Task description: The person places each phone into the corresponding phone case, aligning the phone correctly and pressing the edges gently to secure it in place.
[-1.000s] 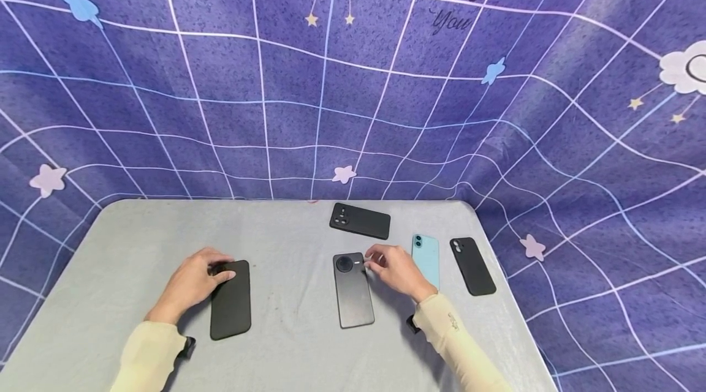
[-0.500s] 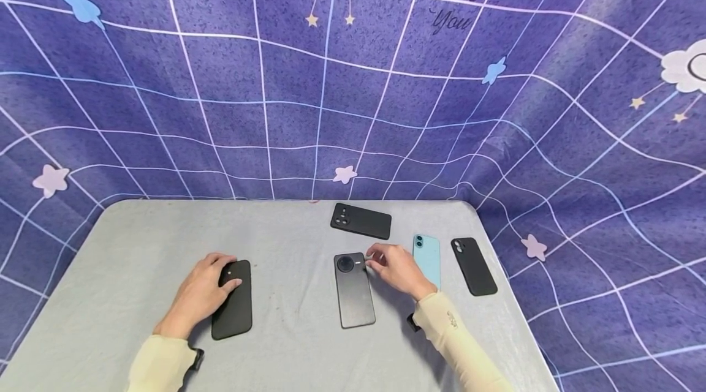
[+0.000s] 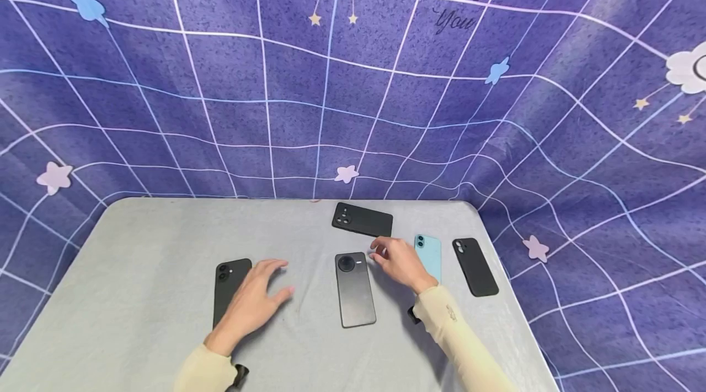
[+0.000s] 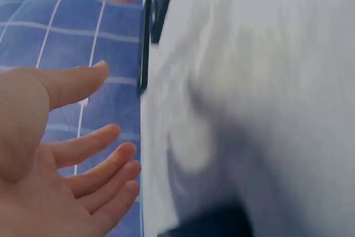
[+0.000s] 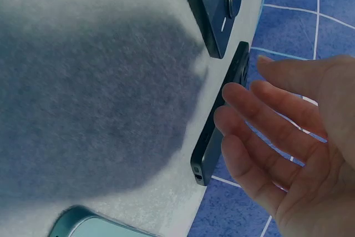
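Observation:
In the head view the left hand (image 3: 254, 303), thumb and fingers spread and holding nothing, hovers over the right edge of a black phone (image 3: 225, 285) and partly hides it. A grey phone (image 3: 355, 294) with a round camera lies face down at the middle. The right hand (image 3: 401, 262) is raised beside its upper right corner, fingers loosely bent and empty. Both wrist views show an empty palm: the left hand (image 4: 77, 159) and the right hand (image 5: 294, 137), the latter near a black case (image 5: 213, 131).
Behind the grey phone lies a black case (image 3: 361, 219) with camera holes. Right of the right hand are a light blue phone (image 3: 429, 254), partly covered by that arm, and another black case (image 3: 475, 266). A purple patterned curtain (image 3: 298, 104) stands behind the pale table (image 3: 138, 257).
The left hand has let go of the black phone and moved right, uncovering its cameras. The right hand has barely moved.

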`<state>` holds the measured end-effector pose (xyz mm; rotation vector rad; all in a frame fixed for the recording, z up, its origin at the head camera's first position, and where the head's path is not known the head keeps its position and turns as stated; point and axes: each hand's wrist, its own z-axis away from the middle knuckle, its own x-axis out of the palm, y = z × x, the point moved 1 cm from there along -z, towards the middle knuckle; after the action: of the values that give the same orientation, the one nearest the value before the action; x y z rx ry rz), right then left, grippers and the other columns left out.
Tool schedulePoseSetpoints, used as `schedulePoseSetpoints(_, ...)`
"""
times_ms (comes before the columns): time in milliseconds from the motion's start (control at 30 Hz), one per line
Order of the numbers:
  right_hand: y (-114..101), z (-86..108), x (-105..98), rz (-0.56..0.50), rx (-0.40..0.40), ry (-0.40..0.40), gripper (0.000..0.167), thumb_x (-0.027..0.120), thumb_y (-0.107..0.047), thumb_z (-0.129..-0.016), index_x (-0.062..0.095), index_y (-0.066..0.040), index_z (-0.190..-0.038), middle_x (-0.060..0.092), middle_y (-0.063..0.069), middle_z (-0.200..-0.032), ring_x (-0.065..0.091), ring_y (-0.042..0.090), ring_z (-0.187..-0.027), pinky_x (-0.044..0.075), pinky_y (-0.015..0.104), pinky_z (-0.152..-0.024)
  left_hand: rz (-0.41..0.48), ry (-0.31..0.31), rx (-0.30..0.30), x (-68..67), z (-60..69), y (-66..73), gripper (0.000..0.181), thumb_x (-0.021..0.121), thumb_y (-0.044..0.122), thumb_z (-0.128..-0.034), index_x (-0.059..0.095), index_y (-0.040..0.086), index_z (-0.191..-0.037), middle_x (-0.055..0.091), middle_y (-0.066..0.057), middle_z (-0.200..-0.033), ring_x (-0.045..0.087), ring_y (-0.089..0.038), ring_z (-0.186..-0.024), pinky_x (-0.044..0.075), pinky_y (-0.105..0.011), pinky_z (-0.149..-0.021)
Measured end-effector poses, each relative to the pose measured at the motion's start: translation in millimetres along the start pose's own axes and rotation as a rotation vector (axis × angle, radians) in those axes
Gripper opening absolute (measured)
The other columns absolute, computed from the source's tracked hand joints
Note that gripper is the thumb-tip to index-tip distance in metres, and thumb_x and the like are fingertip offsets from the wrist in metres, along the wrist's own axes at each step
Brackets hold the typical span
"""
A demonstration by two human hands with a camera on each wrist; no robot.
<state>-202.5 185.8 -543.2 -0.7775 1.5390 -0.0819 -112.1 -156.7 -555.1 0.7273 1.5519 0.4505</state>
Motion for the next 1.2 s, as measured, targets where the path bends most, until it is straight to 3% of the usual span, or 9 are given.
schedulePoseSetpoints(133, 2, -3.0, 1, -0.002, 0.004, 0.011, 0.01, 0.081, -0.011, -0.096, 0.077, -0.007, -0.104, 0.074, -0.001, -0.083, 0.065, 0.009, -0.07, 0.057, 0.035, -0.067, 0.05, -0.044, -0.054, 17.6, -1.1, 13.9, 0.055, 0.082, 0.026, -0.0974, 0.063, 0.008, -0.146, 0.06, -0.015, -0.148, 0.053, -0.042, -0.141, 0.042, -0.062, -0.117)
schedulePoseSetpoints(267, 4, -5.1, 2, 0.001, 0.014, 0.006, 0.009, 0.082, -0.011, -0.096, 0.077, -0.008, -0.103, 0.074, -0.001, -0.082, 0.066, 0.01, -0.07, 0.057, 0.037, -0.067, 0.071, -0.047, -0.076, 33.4, -2.4, 24.0, 0.05, 0.082, 0.024, -0.0968, 0.066, 0.009, -0.142, 0.065, -0.011, -0.139, 0.062, -0.034, -0.131, 0.049, -0.056, -0.11)
schedulePoseSetpoints(433, 7, -6.6, 2, 0.021, 0.022, 0.003, 0.008, 0.081, -0.013, -0.096, 0.077, -0.011, -0.102, 0.072, -0.003, -0.081, 0.064, 0.009, -0.069, 0.056, 0.037, -0.066, 0.108, -0.032, -0.073, 50.0, -2.9, 32.9, 0.044, 0.084, 0.022, -0.095, 0.07, 0.009, -0.135, 0.069, -0.005, -0.127, 0.067, -0.024, -0.115, 0.054, -0.05, -0.099)
schedulePoseSetpoints(633, 7, -8.1, 1, 0.021, 0.031, 0.004, 0.008, 0.082, -0.013, -0.096, 0.077, -0.011, -0.102, 0.073, -0.002, -0.082, 0.066, 0.011, -0.07, 0.056, 0.038, -0.067, 0.131, -0.019, -0.04, 65.7, -6.6, 43.8, 0.042, 0.085, 0.023, -0.094, 0.071, 0.009, -0.131, 0.069, -0.004, -0.122, 0.068, -0.022, -0.109, 0.055, -0.047, -0.092)
schedulePoseSetpoints(733, 9, -10.7, 1, 0.031, 0.021, 0.003, 0.009, 0.081, -0.014, -0.096, 0.077, -0.011, -0.103, 0.075, -0.002, -0.084, 0.068, 0.012, -0.072, 0.057, 0.038, -0.068, 0.127, -0.013, -0.015, 71.7, -11.2, 48.6, 0.045, 0.085, 0.02, -0.0939, 0.069, 0.006, -0.133, 0.068, -0.007, -0.123, 0.067, -0.025, -0.11, 0.054, -0.048, -0.093)
schedulePoseSetpoints(933, 15, -20.7, 0, 0.009, 0.039, 0.026, 0.011, 0.082, -0.014, -0.096, 0.078, -0.01, -0.106, 0.077, -0.002, -0.088, 0.07, 0.013, -0.076, 0.058, 0.039, -0.071, 0.046, -0.012, 0.038, 80.4, -26.0, 55.0, 0.061, 0.085, 0.024, -0.0934, 0.062, -0.001, -0.144, 0.063, -0.015, -0.133, 0.06, -0.036, -0.126, 0.05, -0.052, -0.108)
schedulePoseSetpoints(1200, 22, -38.9, -3, -0.045, 0.06, 0.032, 0.013, 0.081, -0.011, -0.096, 0.077, -0.004, -0.107, 0.077, 0.0, -0.087, 0.07, 0.013, -0.077, 0.059, 0.039, -0.076, 0.02, -0.043, 0.005, 85.3, -42.6, 65.5, 0.069, 0.086, 0.026, -0.0926, 0.057, -0.004, -0.147, 0.058, -0.022, -0.14, 0.055, -0.042, -0.132, 0.048, -0.056, -0.111)
